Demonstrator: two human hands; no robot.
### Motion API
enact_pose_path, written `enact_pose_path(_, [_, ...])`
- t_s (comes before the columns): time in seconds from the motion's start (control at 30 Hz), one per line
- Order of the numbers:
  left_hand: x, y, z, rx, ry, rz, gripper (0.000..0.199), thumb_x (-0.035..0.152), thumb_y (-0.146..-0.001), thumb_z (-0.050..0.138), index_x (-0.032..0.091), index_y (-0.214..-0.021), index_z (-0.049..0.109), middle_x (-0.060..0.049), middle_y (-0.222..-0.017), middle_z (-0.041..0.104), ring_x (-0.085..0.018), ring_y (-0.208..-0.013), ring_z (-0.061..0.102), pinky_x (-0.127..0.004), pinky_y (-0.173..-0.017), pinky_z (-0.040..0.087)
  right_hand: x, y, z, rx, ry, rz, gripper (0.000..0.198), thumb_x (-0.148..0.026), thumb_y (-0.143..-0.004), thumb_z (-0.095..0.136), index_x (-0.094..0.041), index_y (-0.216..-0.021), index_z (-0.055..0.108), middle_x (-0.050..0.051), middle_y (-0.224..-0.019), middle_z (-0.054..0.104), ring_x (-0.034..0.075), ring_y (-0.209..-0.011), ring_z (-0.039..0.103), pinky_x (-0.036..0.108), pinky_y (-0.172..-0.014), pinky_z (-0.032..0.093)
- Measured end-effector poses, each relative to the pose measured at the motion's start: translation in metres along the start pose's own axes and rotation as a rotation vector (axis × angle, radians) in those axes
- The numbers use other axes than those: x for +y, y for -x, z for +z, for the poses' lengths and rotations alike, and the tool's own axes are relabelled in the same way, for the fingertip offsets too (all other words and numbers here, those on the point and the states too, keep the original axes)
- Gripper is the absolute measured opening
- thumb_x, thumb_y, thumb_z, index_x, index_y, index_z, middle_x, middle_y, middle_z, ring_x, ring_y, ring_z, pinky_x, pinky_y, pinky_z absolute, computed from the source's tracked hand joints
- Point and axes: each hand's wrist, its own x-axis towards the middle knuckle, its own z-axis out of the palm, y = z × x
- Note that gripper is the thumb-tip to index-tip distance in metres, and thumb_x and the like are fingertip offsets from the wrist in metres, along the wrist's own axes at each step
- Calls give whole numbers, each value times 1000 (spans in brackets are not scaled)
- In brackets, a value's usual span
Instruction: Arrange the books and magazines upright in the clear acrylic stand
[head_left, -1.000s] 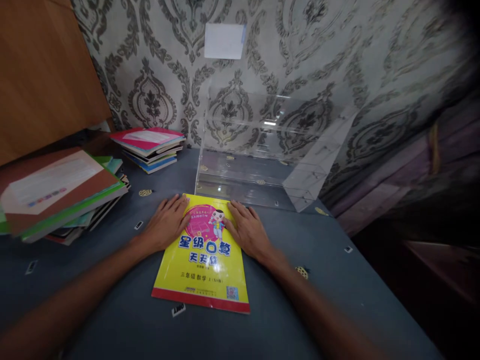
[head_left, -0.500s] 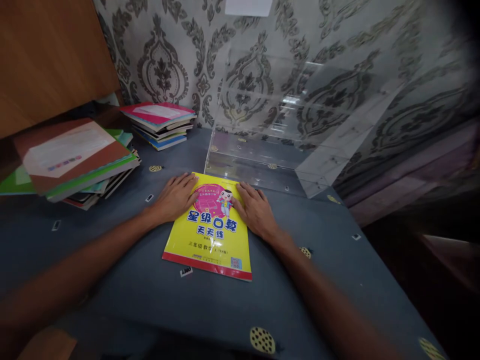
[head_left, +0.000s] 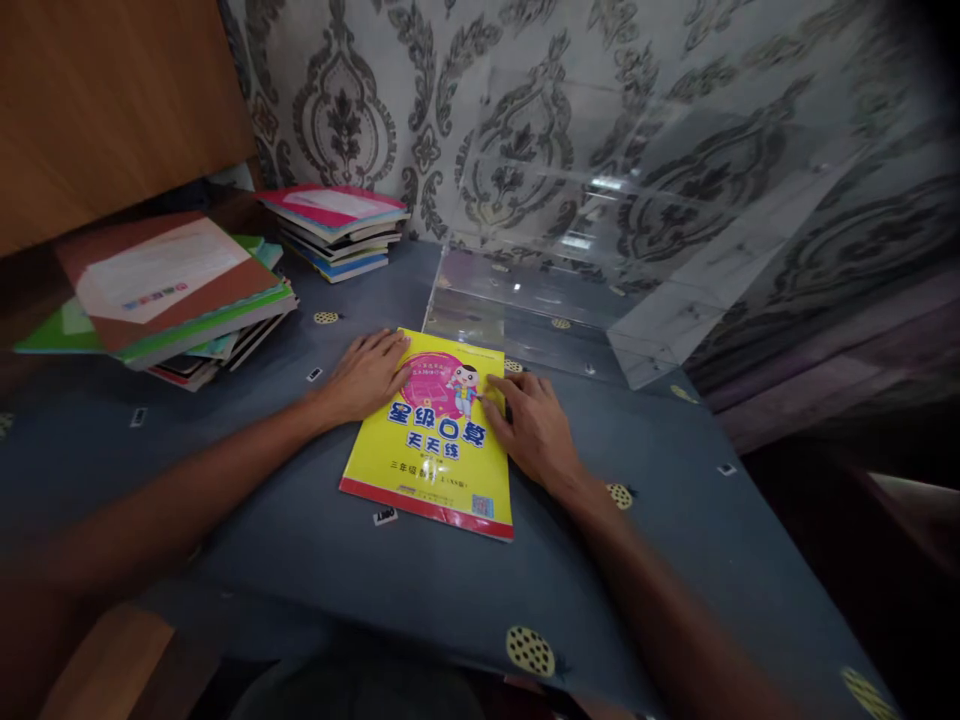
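A yellow workbook (head_left: 427,445) with a red bottom strip and a cartoon child on its cover lies flat and shut on the table. My left hand (head_left: 369,376) rests at its upper left edge, fingers stretched out and the fingertips on the cover's margin. On the opposite side, my right hand (head_left: 536,425) is beside the upper right edge. Its thumb and forefinger are apart and bent a little, their tips at the book's edge. Neither hand grips the workbook.
Behind the workbook stands a clear acrylic rack (head_left: 562,240) against the patterned wall (head_left: 345,110). To the left are a stack of books with a brown cover on top (head_left: 165,275) and a pink-topped stack (head_left: 334,205). A blue-grey cloth (head_left: 285,540) covers the table.
My right hand has come off the cover to the workbook's right edge, its fingers more bent. My left hand stays at the left edge. The whole view has shifted slightly.
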Motion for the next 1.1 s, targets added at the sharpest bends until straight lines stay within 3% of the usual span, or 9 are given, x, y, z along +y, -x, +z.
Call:
enact_pose_path(0.3, [2,0,0,3,-4,-11,51,38,-105,32,10,-146,46,-16,-158,44,-29,-148,37,-45,-119,30,-4,19,-9,22,-724,261,57,-60,-87,62,-26,-133,61,17,-144,48,37,-123,59,56,-93,57])
enact_pose_path(0.43, [2,0,2,10,-1,-13,51,37,-105,33,10,-146,46,-16,-158,45,-30,-148,37,-46,-118,31,-6,21,-20,-7,-1033,534,64,-56,-77,74,-25,-132,62,16,-139,58,37,-122,61,47,-81,62])
enact_pose_path(0.53, [5,1,-1,24,-20,-15,48,34,-105,36,10,-144,48,-16,-155,48,-31,-146,39,-48,-117,33,-11,23,-27,-2,-1213,712,70,-49,-71,82,-21,-132,62,15,-123,69,32,-111,68,38,-73,63])
enact_pose_path(0.6, [10,2,-7,40,-64,-1,43,31,-104,38,9,-137,54,-18,-151,51,-34,-143,42,-50,-116,34,-15,24,-29,-59,-1328,730,69,-47,-68,84,-19,-127,64,13,-110,74,30,-100,72,36,-69,62])
enact_pose_path(0.73, [26,2,-19,22,-41,128,30,15,-98,43,10,-118,64,-20,-131,62,-35,-125,55,-51,-103,44,-28,22,-28,-131,-1457,612,70,-51,-68,85,-23,-129,64,10,-101,76,29,-91,73,36,-64,61])
enact_pose_path(0.87, [41,-4,-19,-46,496,137,18,22,-95,50,15,-101,65,-13,-108,69,-25,-101,65,-37,-85,51,-43,20,-21,-138,-1443,454,75,-59,-81,73,-30,-146,51,9,-108,73,27,-93,71,36,-64,60])
enact_pose_path(0.97, [44,-10,-18,-181,1069,40,38,48,-99,45,17,-90,65,-7,-85,70,-17,-76,65,-29,-68,50,-53,18,-15,-180,-1308,317,76,-62,-87,65,-33,-154,42,10,-114,67,27,-93,69,41,-67,60])
enact_pose_path(1.03, [43,-11,-20,-269,1366,-36,46,58,-96,48,17,-87,65,-5,-77,69,-15,-68,64,-27,-64,50,-57,18,-12,-163,-1161,237,74,-63,-89,61,-34,-154,41,11,-116,64,28,-96,67,47,-77,59])
enact_pose_path(1.1, [41,-10,-22,-315,1543,-87,41,57,-91,61,16,-91,68,-5,-79,71,-14,-67,66,-27,-64,50,-61,18,-9,-124,-1031,183,70,-63,-92,58,-34,-154,42,12,-119,61,28,-101,64,54,-90,56])
